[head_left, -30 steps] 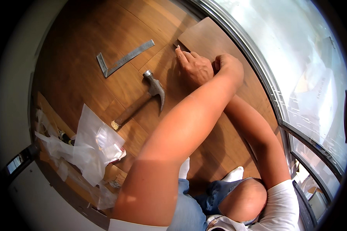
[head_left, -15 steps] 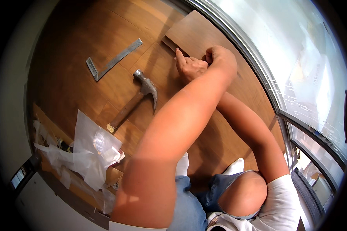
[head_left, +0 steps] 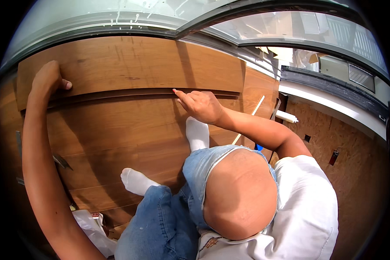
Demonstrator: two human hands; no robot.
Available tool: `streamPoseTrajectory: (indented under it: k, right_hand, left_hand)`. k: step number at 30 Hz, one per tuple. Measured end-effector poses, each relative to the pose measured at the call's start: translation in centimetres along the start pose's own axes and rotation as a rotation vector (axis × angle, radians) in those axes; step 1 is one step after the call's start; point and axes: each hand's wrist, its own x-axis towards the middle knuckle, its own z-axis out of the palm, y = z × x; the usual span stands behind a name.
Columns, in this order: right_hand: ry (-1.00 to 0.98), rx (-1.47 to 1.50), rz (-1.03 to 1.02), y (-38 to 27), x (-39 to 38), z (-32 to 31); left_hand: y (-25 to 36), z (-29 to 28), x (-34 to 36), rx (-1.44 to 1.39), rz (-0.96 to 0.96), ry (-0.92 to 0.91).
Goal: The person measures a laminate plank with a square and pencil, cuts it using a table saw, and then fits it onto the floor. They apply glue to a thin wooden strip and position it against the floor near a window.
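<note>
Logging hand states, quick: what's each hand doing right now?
Left hand: curled at the left end of the plank; grip unclear.
Right hand: partly curled at the plank's near edge; grip unclear.

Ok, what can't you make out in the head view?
Head view:
- Hammer: mostly behind the left forearm.
- Metal square: partly behind that forearm.
- Left hand: fingertips, thumb aside, hidden by the hand itself.
- Wooden plank: underside hidden by its own top face.
- Blue object: too little shows beside the right arm to identify.
</note>
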Motion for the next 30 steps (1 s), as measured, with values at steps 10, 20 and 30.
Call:
streamPoseTrajectory:
  k: [10,20,30]
  right_hand:
    - [-0.309,-0.263,0.631,15.0,-25.1,-2.9]
    - [0.141,0.334,1.023,21.0,-20.1,-0.1]
    - [0.03,0.833,1.391,23.8,-15.1,-1.1]
  left_hand:
    - [-2.5,1.7,0.8,-0.076,0.037,0.059]
    - [2.0,0.0,-3.6,-0.059,-0.11,0.136]
    - [5.3,8.1,-10.1,-0.575,-0.479,0.367]
